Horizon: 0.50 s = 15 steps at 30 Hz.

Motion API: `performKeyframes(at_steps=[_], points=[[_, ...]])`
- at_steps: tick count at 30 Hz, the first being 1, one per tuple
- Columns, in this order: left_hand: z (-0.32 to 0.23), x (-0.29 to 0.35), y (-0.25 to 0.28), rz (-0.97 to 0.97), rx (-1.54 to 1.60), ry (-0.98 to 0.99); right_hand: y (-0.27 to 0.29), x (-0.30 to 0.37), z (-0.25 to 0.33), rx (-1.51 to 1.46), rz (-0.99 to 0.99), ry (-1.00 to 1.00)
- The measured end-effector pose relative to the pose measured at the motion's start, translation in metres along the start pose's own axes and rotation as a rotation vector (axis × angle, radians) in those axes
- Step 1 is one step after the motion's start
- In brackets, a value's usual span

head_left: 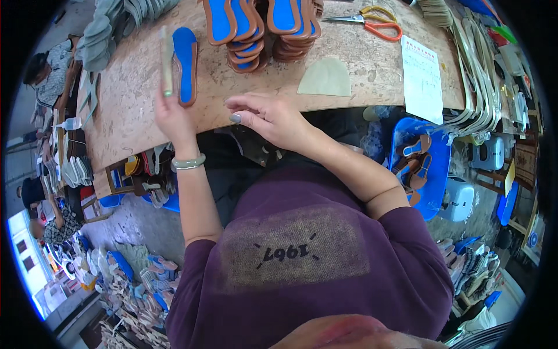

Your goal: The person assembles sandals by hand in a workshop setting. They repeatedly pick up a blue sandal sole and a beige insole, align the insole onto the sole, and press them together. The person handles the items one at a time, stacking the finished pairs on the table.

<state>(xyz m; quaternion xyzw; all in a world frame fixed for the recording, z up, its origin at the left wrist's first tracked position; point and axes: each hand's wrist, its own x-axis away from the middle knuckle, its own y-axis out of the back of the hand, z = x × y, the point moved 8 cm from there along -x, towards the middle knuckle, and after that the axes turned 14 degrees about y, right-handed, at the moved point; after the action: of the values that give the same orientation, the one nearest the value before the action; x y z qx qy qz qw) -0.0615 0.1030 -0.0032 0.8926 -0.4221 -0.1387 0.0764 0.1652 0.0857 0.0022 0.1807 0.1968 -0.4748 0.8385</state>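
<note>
My left hand holds a thin greenish stick-like tool upright at the table's near edge; a pale green bangle circles that wrist. Just right of the tool lies a single shoe insole, blue on top with a brown rim. My right hand rests on the table edge, fingers curled and pointing left, with nothing visibly in it. Two stacks of the same blue and brown insoles stand further back. A beige half-round piece of material lies to the right of my right hand.
Orange-handled scissors and a white printed sheet lie at the back right of the wooden table. A blue bin with sandals stands at my right. Grey soles pile at the back left. Other people sit at the left.
</note>
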Motion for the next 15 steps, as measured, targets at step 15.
performKeyframes(at_steps=[15], points=[[-0.087, 0.122, -0.137, 0.609, -0.273, -0.345, 0.183, 0.053, 0.023, -0.305, -0.903, 0.128]])
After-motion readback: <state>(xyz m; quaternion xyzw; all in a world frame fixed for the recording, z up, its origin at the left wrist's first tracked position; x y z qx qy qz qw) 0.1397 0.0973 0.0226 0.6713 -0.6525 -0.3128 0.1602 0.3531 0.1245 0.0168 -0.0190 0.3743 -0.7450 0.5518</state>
